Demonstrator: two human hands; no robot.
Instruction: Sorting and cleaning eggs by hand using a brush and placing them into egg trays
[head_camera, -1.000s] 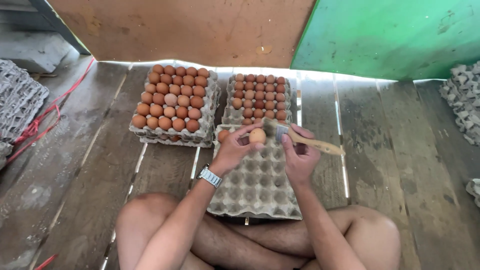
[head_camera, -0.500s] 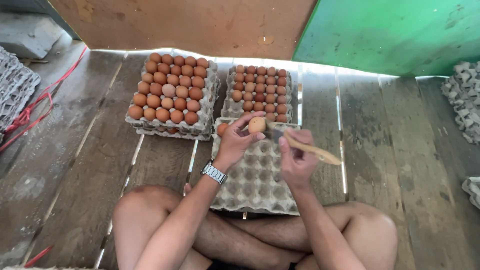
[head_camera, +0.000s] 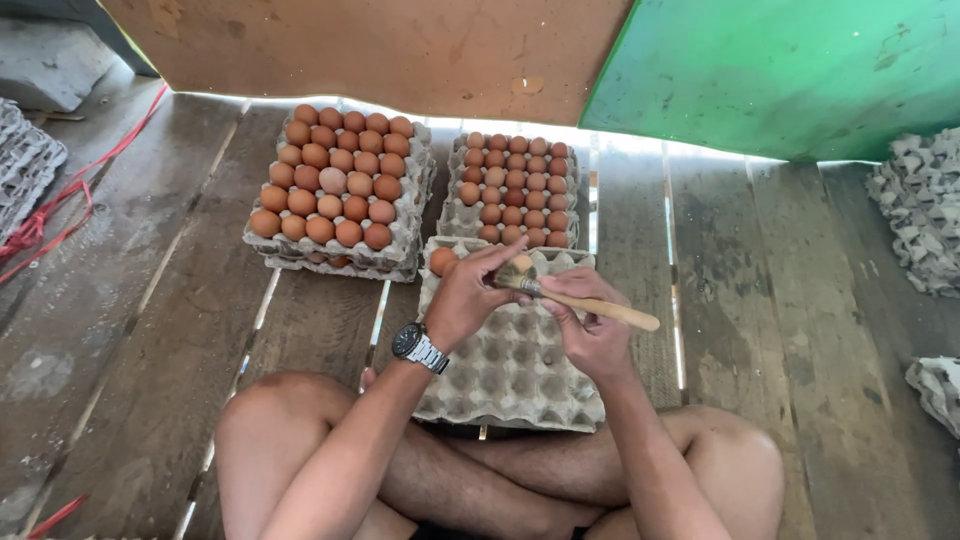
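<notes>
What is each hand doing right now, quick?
Left hand: closed around a brown egg, mostly hidden by the fingers.
Right hand: closed on a wooden-handled brush, bristles at the egg.

Left hand (head_camera: 470, 295), right hand (head_camera: 590, 325): closed grips.

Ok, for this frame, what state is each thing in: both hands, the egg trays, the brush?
Left hand: grip shut on egg.
Right hand: grip shut on brush, bristles at the egg.
Near tray: almost empty, one egg in a corner.
Left stack: top tray full.
Right stack: top tray full.
</notes>
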